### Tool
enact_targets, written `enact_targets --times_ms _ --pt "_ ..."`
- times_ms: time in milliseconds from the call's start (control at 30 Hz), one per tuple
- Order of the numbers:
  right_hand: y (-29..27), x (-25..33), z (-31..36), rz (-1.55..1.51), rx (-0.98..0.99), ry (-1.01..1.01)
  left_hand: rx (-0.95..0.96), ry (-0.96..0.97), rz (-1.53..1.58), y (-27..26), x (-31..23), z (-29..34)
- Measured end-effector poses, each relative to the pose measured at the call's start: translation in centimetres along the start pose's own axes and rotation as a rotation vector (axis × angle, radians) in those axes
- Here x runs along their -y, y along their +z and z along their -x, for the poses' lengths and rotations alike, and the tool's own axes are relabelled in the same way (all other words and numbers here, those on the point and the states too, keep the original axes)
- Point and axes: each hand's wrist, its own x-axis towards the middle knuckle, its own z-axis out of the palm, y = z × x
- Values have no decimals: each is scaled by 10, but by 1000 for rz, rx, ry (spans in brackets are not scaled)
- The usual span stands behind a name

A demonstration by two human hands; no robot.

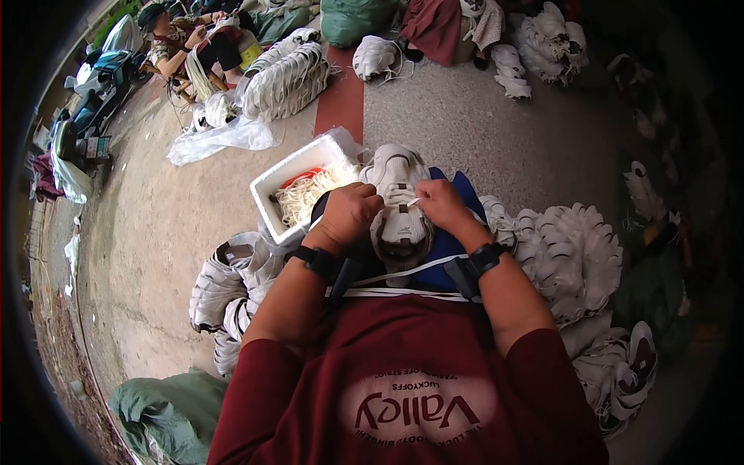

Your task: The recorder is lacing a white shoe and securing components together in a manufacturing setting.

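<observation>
A white shoe upper (401,225) lies on my lap over a blue cloth (446,248), toe pointing away from me. My left hand (350,211) grips its left side with the fingers curled. My right hand (440,201) pinches a white lace (413,202) at the upper's eyelets, close to the left hand. Both wrists wear black bands. More white laces (403,293) hang across my lap above my dark red shirt.
A white foam box (288,172) of white laces (310,194) stands left of the hands. Stacks of white shoe uppers lie at my left (232,287) and right (573,256). Another person (186,43) sits far left among more piles. A green sack (155,415) lies near me.
</observation>
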Motion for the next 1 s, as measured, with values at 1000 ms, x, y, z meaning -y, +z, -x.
enact_targets --times_ms 1000 --pt "-1 30 -2 334 189 53 595 -726 549 -15 -18 -13"
